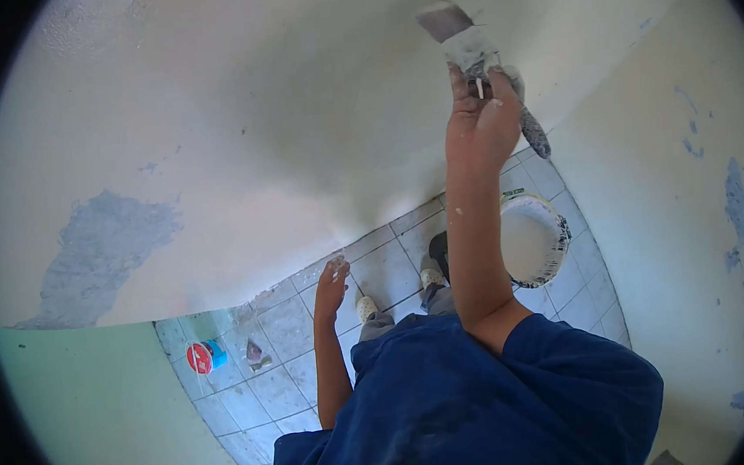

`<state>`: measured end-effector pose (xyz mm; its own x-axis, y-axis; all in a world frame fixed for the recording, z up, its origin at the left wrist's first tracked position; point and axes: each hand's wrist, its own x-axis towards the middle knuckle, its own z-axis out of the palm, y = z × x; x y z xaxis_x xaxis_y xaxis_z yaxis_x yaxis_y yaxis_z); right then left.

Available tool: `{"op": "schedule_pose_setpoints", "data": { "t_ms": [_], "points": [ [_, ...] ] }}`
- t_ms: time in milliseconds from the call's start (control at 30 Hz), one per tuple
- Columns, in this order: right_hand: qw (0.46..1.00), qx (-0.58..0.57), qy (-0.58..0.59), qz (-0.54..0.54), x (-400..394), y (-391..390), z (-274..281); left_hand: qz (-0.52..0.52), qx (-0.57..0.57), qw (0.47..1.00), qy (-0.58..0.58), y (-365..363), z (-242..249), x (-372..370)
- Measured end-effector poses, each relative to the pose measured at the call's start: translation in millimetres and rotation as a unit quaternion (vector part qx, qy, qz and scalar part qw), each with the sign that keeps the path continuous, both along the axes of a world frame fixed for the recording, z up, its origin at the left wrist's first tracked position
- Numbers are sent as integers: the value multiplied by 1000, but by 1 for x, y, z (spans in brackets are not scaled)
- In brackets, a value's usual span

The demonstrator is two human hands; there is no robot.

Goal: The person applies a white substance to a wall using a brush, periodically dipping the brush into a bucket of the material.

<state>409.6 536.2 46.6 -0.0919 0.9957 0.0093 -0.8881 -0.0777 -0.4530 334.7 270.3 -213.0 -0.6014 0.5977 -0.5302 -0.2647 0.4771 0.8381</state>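
My right hand (481,119) is raised high and grips the handle of a putty knife (461,37), whose wide blade is pressed flat against the white plastered wall (275,109). The blade and handle are smeared with grey filler. My left hand (333,286) hangs low beside my body with its fingers loosely apart and nothing in it; traces of white filler are on the fingertips. My blue shirt fills the bottom of the view, and my shoes stand on the tiled floor (286,362).
A white bucket of filler (532,239) stands on the floor by my right leg. A red-lidded can (204,357) and a small scrap (257,357) lie near the wall's foot. A bare grey patch (103,254) marks the wall at left; the side wall at right (693,207) shows blue chips.
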Motion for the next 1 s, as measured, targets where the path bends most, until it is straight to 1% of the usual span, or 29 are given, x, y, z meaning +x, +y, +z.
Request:
{"op": "schedule_pose_setpoints", "data": {
  "t_ms": [33, 100, 133, 200, 233, 267, 367, 433, 467, 533, 600, 633, 667, 767, 800, 900, 933, 1000],
  "points": [
    [999, -4, -48, -20, -13, 6, -36, 1, 6, 1000, 12, 5, 0, 0],
    [991, -93, -85, -43, -34, 5, -82, -19, 23, 999, 25, 17, 5, -3],
    [980, -179, -77, -41, -40, -4, -102, -26, 29, 999, 32, 20, 7, -5],
    [955, -263, -126, -56, -43, -14, -182, -31, 37, 998, 42, 21, 10, -10],
    [948, -277, -155, -23, -41, -14, -237, -33, 40, 998, 45, 20, 11, -10],
    [939, -291, -184, 9, -39, -14, -271, -30, 34, 998, 46, 18, 14, -10],
    [902, -393, -180, -6, -43, -15, -268, -21, 23, 998, 56, 12, 20, -16],
    [933, -328, -147, -15, -57, -7, -225, -16, 24, 998, 63, 7, 17, -20],
    [946, -294, -133, -20, -59, -4, -190, -15, 23, 998, 58, 7, 17, -19],
    [969, -222, -105, -3, -54, -6, -105, -11, 20, 999, 49, 6, 18, -20],
    [987, -162, -5, 2, -36, -27, -14, -16, 24, 998, 50, 6, 14, -18],
    [992, -120, 36, 20, -27, -35, 18, -19, 26, 998, 50, 8, 13, -16],
    [993, -80, 76, 36, -20, -41, 37, -28, 24, 998, 43, 9, 16, -14],
    [992, -37, 117, 3, -27, -48, 55, -52, 17, 998, 32, 10, 24, -15],
    [995, -65, 70, -22, -39, -46, 39, -55, 16, 998, 36, 11, 22, -16],
    [983, -148, -69, -89, -81, -35, -75, -64, 17, 997, 43, 13, 23, -18],
    [972, -175, -113, -105, -83, -40, -120, -66, 18, 997, 45, 13, 24, -18],
    [969, -146, -172, -100, -84, -39, -238, -49, 33, 996, 68, 11, 26, -18]
  ]
}}
